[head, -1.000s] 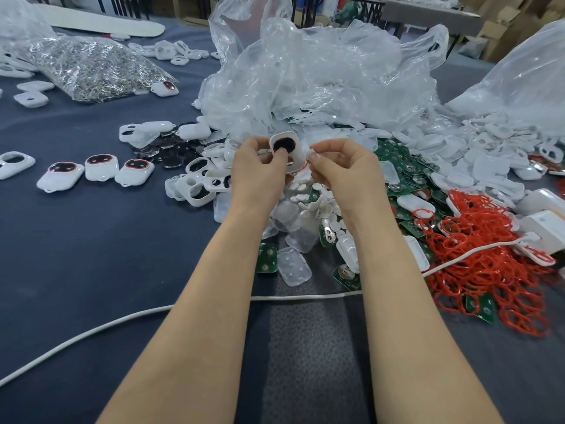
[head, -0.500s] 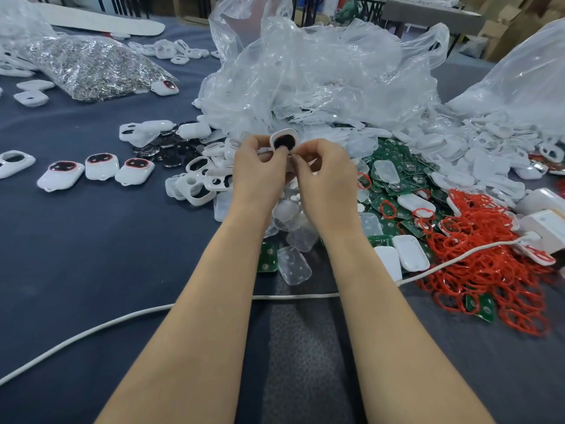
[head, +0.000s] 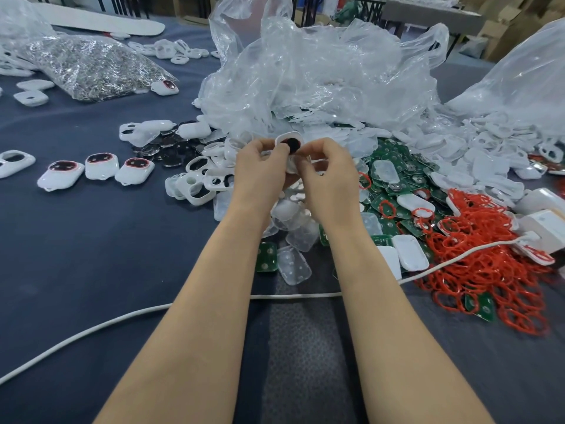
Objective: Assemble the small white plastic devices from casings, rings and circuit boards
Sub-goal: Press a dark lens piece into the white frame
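- A small white casing [head: 289, 143] with a dark round insert in its opening is held up above the middle of the table, just in front of the heap of clear plastic bags [head: 321, 81].
- The casing is pinched on its left edge by the curled fingers of the left hand [head: 260, 169] and on its right edge by the thumb and fingers of the right hand [head: 328, 169]. The lower part of the casing is hidden behind the fingers.
- Directly below the hands a scatter of translucent covers [head: 293, 264] and small white discs is seen, partly blocked from view by the wrists.
- Just to the left of the hands a cluster of empty white casings [head: 198, 182] is piled, with dark round discs [head: 165, 151] beyond it.
- Further left, three finished devices [head: 101, 165] — each with a red-rimmed dark window — are laid in a row on the dark blue cloth [head: 91, 255].
- To the right, green circuit boards [head: 394, 179] are heaped, with white covers lying on them, and beside these a tangle of red rings [head: 483, 240] is spread.
- A white cable [head: 122, 322] is run across the cloth beneath both forearms to a white box [head: 544, 221] at the right edge.
- At the far left a clear bag of small metal parts [head: 88, 62] is seen.
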Available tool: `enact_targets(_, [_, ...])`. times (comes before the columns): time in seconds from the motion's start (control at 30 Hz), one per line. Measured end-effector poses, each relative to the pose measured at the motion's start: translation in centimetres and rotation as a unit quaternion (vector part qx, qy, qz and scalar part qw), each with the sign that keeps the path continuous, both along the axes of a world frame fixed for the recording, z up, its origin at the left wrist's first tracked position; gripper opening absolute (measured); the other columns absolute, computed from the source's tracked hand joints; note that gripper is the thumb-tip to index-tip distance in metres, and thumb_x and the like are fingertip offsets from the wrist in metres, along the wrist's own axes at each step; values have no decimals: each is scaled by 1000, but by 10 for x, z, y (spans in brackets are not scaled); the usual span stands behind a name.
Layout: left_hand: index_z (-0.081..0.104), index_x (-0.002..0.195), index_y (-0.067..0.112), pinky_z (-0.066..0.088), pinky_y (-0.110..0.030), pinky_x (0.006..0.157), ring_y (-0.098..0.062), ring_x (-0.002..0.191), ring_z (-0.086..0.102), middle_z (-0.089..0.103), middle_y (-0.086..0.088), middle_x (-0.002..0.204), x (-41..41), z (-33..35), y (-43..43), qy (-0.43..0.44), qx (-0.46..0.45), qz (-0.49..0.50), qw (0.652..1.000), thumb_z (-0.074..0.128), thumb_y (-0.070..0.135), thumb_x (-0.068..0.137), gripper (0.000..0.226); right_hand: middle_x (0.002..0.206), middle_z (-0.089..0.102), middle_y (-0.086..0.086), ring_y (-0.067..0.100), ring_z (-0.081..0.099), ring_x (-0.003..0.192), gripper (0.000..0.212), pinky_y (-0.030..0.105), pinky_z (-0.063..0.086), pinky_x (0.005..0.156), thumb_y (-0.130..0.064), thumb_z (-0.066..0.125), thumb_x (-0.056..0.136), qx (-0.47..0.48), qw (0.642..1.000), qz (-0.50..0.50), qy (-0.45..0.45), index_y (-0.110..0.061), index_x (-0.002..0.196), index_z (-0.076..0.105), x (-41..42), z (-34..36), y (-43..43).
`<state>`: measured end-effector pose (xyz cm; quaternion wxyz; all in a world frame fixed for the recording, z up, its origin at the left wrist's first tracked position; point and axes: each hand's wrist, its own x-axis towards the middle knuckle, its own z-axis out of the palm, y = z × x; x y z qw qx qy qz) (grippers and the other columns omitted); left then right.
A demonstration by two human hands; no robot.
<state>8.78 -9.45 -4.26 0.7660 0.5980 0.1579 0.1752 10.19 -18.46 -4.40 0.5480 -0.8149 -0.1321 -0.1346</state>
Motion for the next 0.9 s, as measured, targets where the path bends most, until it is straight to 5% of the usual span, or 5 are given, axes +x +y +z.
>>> enact_targets(0.2, [61,92,14,57,-25,61,-16,70,68,66,-7,84,-2,3,0,7,-9,-8,1000,55,14,93,6,84,53,-7,-3,49,65,20,14,43,62,-14,63,90,63,997,7,38,-20,100,47,3,-1,-1])
enact_targets(0.3, [62,96,12,55,-21,59,-9,62,68,67,-4,80,-3,3,1,-3,5,-17,1000,60,14,91,6,86,53,-7,5,52,74,20,18,45,65,-12,63,89,73,995,11,62,-19,101,49,4,0,-3])
enact_targets(0.43, [58,106,13,54,-19,68,-11,77,70,71,-6,89,-4,1,-1,-28,33,-55,998,64,4,88,21,91,60,1,16,59,85,14,26,49,73,-10,63,89,128,986,7,103,-10,101,56,5,3,-5])
enact_targets(0.6, [54,96,25,53,-17,68,-10,79,69,71,-4,90,-4,-1,-3,-45,58,-59,996,61,-4,86,31,81,58,1,11,57,70,14,20,47,59,-6,62,89,194,970,17,148,-8,100,55,7,4,-4])
enact_targets(0.9, [57,95,30,54,-19,71,-8,74,70,70,0,80,-3,-4,-4,-68,44,-73,994,59,-1,88,31,74,55,-1,14,55,68,12,27,46,62,-4,62,88,218,965,17,147,-10,91,53,8,5,-4])
